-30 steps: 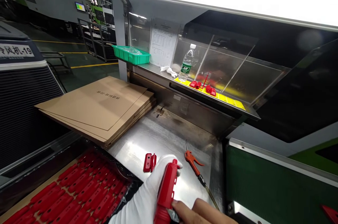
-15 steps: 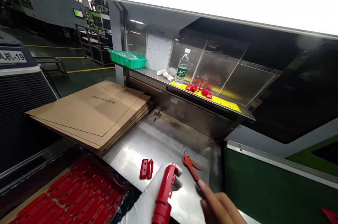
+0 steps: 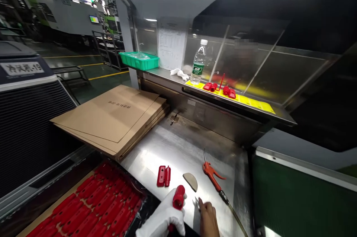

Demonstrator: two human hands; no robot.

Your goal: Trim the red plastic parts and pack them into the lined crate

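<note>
My left hand (image 3: 163, 216), in a white glove, is wrapped round a red plastic part (image 3: 179, 197), its round end turned up toward me. My right hand (image 3: 208, 216) is bare and low over the metal table, its fingers closed on a small silver tool with two pointed tips (image 3: 196, 203), mostly hidden by the hand. A beige half-round piece (image 3: 191, 181) lies just beyond the hands. Left of it are two red pieces side by side, a flat one (image 3: 161, 176) and a narrow one (image 3: 167, 176). An orange air blow gun (image 3: 211, 175) with a hose rests on the right.
A box with rows of red parts (image 3: 92, 207) stands at lower left, below a stack of cardboard (image 3: 111, 118). On the back shelf are a green tray (image 3: 139, 61), a white glove (image 3: 179, 74), a water bottle (image 3: 198, 64) and red parts (image 3: 229, 92). A green conveyor (image 3: 301, 192) runs at right.
My right hand has moved from beside the air gun's handle down and left to the silver tool. The red part has turned in my left hand, and the beige piece now shows.
</note>
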